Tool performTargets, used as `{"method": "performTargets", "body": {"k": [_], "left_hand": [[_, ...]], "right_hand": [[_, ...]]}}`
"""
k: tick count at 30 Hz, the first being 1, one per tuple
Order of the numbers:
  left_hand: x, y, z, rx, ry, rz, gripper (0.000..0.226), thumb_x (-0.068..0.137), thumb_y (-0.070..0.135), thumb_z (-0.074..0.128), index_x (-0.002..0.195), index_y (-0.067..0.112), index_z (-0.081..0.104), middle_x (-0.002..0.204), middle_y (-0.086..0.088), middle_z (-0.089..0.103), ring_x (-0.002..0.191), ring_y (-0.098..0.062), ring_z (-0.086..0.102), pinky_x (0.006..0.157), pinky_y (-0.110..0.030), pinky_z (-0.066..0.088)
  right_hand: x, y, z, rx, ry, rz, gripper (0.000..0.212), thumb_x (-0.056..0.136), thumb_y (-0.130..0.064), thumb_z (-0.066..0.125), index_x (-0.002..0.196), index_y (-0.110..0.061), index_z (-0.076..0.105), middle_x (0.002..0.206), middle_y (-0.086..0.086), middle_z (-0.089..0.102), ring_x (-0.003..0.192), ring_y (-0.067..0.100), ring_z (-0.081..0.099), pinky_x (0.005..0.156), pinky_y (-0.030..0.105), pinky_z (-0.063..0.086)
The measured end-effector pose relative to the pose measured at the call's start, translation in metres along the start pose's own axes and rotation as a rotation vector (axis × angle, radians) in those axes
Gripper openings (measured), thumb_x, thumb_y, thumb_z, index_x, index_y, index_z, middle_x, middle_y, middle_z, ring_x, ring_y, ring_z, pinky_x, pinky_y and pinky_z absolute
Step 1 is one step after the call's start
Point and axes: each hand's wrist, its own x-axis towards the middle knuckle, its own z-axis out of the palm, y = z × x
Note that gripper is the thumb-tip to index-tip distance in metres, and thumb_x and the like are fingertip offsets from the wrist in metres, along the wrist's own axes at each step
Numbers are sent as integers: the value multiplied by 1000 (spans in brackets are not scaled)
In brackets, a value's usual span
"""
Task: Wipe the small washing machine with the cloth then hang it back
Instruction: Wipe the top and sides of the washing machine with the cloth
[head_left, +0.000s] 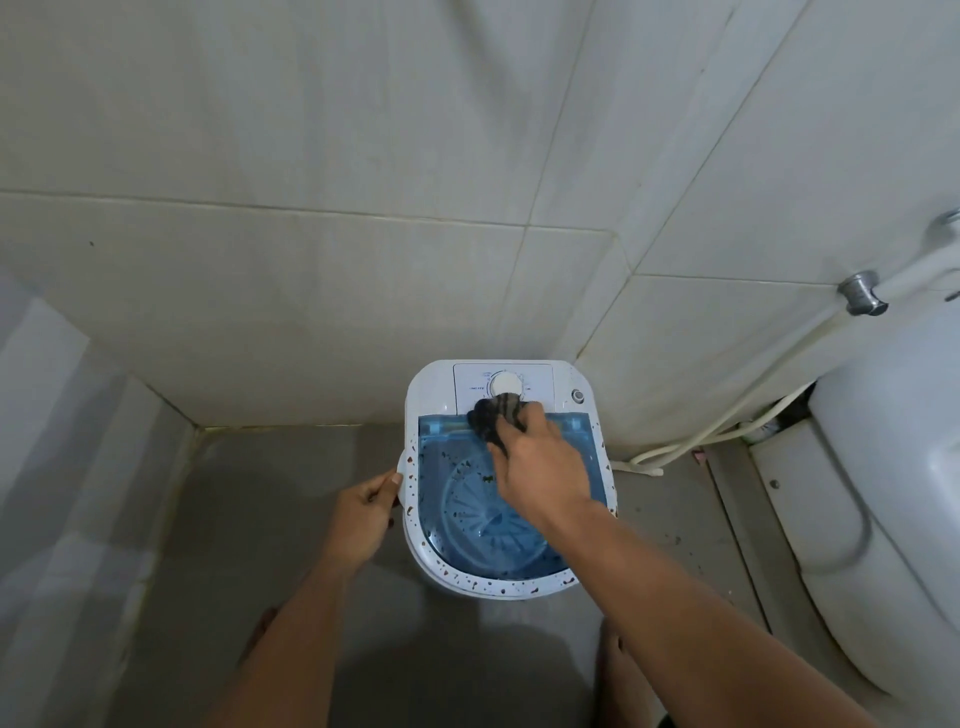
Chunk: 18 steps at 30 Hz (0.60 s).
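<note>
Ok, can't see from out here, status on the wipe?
Right hand holds cloth at washing machine dial. Left hand grips its side. Brown specks on rim.

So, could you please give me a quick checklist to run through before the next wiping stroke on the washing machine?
1. Right hand grips the cloth: ok.
2. Cloth touches the machine top, at the lid's far edge below the dial: ok.
3. Left hand steadies the washing machine at its left rim: ok.
4. Brown specks cleared off the white rim: not ok.
5. Blue lid free of specks: not ok.
6. Hanging spot for the cloth: cannot tell.
</note>
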Motion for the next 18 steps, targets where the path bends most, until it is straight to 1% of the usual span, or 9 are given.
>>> {"method": "performTargets", "body": {"k": [4,6,8,11,13,16,18], "left_hand": [[-1,0,2,5,-6,11,28,101,27,54,123,23,71,104,0,78,104,-18,71,98,-44,54],[0,-1,2,-2,-6,10,28,101,26,55,124,21,70,106,-1,77,105,-19,71,99,-45,53],[-1,0,3,-12,3,3,28,100,26,56,124,20,70,108,-3,77,107,-21,70,100,-47,53],[-1,1,2,-9,5,2,29,100,26,56,124,19,69,110,-4,76,107,-20,70,101,-47,52],[-3,1,3,-2,11,5,28,100,26,56,124,19,70,107,-2,77,105,-19,70,99,-45,53],[-5,3,2,5,26,5,27,100,26,57,122,20,71,100,2,78,101,-19,71,96,-44,55],[-5,4,1,24,36,10,26,100,27,57,121,21,72,95,4,78,96,-20,70,94,-45,55]], "right_hand": [[14,-14,-9,-46,-46,-80,38,103,-36,46,129,-12,60,127,13,46,105,32,57,73,45,58],[17,-21,-11,-58,-76,-156,36,102,-35,48,127,-11,59,124,14,46,104,34,56,71,47,58],[23,-28,-11,-53,-69,-205,33,100,-34,50,124,-11,59,120,14,47,104,35,56,70,49,57],[37,-32,-13,-37,-31,-131,31,101,-28,50,126,-12,58,119,13,47,101,34,55,66,44,51],[43,-29,-13,-42,-48,-67,29,101,-25,51,126,-11,58,120,14,47,98,34,56,64,40,44],[38,-24,-15,-105,-94,-87,25,98,-22,55,120,-11,61,117,13,47,92,32,58,61,37,41],[29,-15,-20,-122,-133,-129,27,101,-29,52,119,-12,61,116,13,47,89,32,58,61,38,43]]}}
